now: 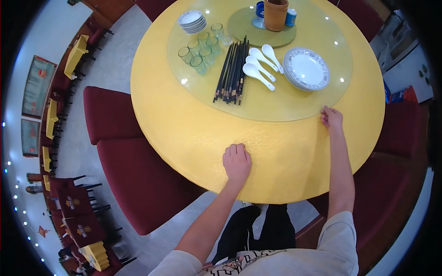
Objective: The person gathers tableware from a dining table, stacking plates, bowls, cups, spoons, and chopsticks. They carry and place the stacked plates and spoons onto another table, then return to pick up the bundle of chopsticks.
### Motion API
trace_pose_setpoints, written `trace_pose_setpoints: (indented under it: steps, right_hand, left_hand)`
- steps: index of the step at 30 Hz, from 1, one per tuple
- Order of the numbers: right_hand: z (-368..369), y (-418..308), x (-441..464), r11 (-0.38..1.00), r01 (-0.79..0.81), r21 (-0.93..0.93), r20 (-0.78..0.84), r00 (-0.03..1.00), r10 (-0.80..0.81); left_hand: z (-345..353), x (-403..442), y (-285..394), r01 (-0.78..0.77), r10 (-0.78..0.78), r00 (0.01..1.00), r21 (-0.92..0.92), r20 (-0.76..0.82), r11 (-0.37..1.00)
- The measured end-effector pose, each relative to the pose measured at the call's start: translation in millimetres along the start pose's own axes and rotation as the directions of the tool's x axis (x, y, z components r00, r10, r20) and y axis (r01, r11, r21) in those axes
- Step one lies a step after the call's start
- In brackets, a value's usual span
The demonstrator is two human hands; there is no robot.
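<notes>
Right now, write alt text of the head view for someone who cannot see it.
A person's right hand is at the rim of a clear turntable on a round yellow table; the curled left hand is nearer the body. The turntable holds dark chopsticks, white spoons, stacked plates and green-tinted glasses.

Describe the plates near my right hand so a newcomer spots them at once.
Start at the round yellow table and its clear turntable. Just beyond your right hand, beside the white spoons, sits a plate stack, the top rim patterned. It looks wider than the dish stack behind the green glasses.
</notes>
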State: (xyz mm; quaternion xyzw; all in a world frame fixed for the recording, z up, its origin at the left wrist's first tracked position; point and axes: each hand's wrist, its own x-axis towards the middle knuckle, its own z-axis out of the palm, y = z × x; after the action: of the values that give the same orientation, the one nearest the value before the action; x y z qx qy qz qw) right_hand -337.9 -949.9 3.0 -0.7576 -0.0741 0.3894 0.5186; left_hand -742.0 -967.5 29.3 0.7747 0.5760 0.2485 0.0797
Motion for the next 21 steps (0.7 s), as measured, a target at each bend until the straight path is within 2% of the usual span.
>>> trace_pose_setpoints:
  steps: [1,3,7,10,12,14,16,20,21]
  right_hand:
    - [-3,2,-15,1.0,0.003,-0.01,0.0,1.0,-0.003]
    - [-1,7,-43,0.992,-0.036,0.118,0.042,0.999,0.031]
    - [15,26,-80,0.962,-0.149,0.229,0.16,0.981,0.114]
    - [35,16,-128,0.952,-0.215,0.22,0.186,0.967,0.175]
    - [36,12,-146,0.934,-0.304,0.189,0.343,0.911,0.227]
    - [20,24,-130,0.93,-0.289,0.227,0.351,0.915,0.199]
    - [12,15,-112,0.909,-0.206,0.361,0.217,0.967,0.133]
    - [-25,-1,-63,0.874,-0.146,0.464,0.14,0.986,0.091]
    - [-35,-10,-52,0.87,-0.143,0.472,0.106,0.989,0.105]
  left_hand:
    - [-3,-6,11,0.007,-0.006,1.0,-0.009,0.012,1.0]
    - [-9,-11,28,0.018,-0.018,1.0,-0.006,0.024,1.0]
    - [-4,-21,55,0.022,-0.024,0.998,0.037,0.058,0.999]
    - [-8,-27,63,0.029,-0.035,0.996,0.07,0.084,0.997]
    - [0,-34,65,0.033,-0.038,0.996,0.058,0.082,0.998]
    - [9,-37,64,0.04,-0.045,0.996,0.063,0.08,0.997]
    - [0,-26,59,0.03,-0.03,0.999,0.0,0.041,1.0]
    - [-18,-19,54,0.065,-0.062,0.996,-0.042,0.064,0.997]
    - [-25,-27,49,0.02,-0.016,1.0,-0.154,0.025,0.988]
